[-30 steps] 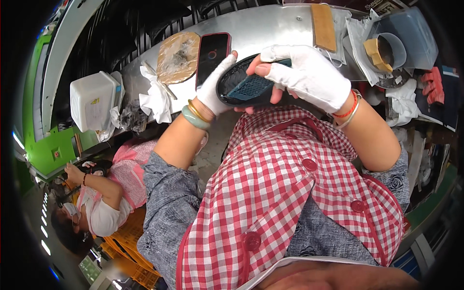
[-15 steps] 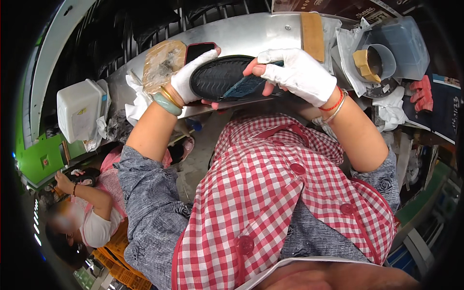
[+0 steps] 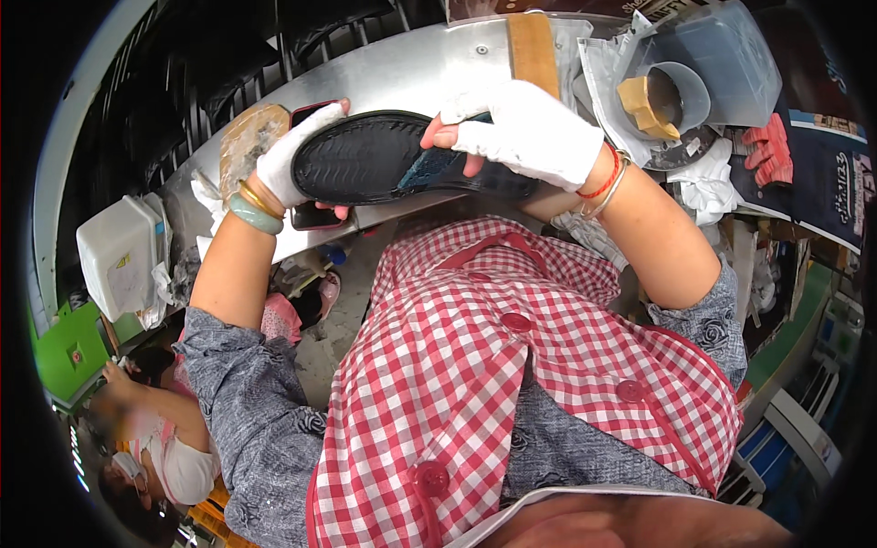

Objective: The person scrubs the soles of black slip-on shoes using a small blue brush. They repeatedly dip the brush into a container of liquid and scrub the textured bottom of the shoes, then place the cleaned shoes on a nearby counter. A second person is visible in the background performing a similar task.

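Metal tbl [image 3: 411, 75] runs past sole [image 3: 361, 163], co-worker [image 3: 185, 466] L.

Metal worktop [image 3: 420, 68] spans the upper view, its edges bowed by the lens; dark slatted racking [image 3: 361, 29] stands beyond. Grey, stained floor [image 3: 345, 352] shows below. Left side: pale frame [image 3: 111, 59], bright green panel [image 3: 68, 361], row of small white lights [image 3: 76, 454].

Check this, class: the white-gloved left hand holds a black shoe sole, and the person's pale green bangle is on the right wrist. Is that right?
Not quite: the head view shows the pale green bangle on the left wrist. The white-gloved left hand does hold the black shoe sole.
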{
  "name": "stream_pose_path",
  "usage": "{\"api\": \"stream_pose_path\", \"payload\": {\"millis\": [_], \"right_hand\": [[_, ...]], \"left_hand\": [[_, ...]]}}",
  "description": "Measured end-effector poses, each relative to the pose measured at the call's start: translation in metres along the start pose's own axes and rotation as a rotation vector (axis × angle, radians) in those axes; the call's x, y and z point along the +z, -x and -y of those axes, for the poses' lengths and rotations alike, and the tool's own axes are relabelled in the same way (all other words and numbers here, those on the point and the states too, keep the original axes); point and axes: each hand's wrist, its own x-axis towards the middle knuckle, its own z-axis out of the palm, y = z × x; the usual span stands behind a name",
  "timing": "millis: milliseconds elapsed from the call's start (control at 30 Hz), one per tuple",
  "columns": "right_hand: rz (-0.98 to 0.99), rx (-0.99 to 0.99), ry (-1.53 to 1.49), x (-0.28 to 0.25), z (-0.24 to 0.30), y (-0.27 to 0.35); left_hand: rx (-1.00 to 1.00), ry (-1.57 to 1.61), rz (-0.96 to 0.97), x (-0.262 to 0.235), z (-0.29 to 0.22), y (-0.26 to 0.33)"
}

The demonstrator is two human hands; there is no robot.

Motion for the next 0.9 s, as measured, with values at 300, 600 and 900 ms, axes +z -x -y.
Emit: {"api": "stream_pose_path", "payload": {"millis": [300,600,900], "right_hand": [[-0.05,0.005,-0.071,-0.014,-0.011,0.021],[-0.176,0.083,-0.094,-0.02,-0.037,0.061],[-0.511,-0.05,-0.354,-0.025,-0.026,0.087]], "left_hand": [[0.041,-0.052,-0.217,0.014,0.001,0.003],[-0.01,-0.122,-0.128,-0.011,0.008,0.005],[0.244,0.323,-0.152,0.054,0.064,0.007]]}}
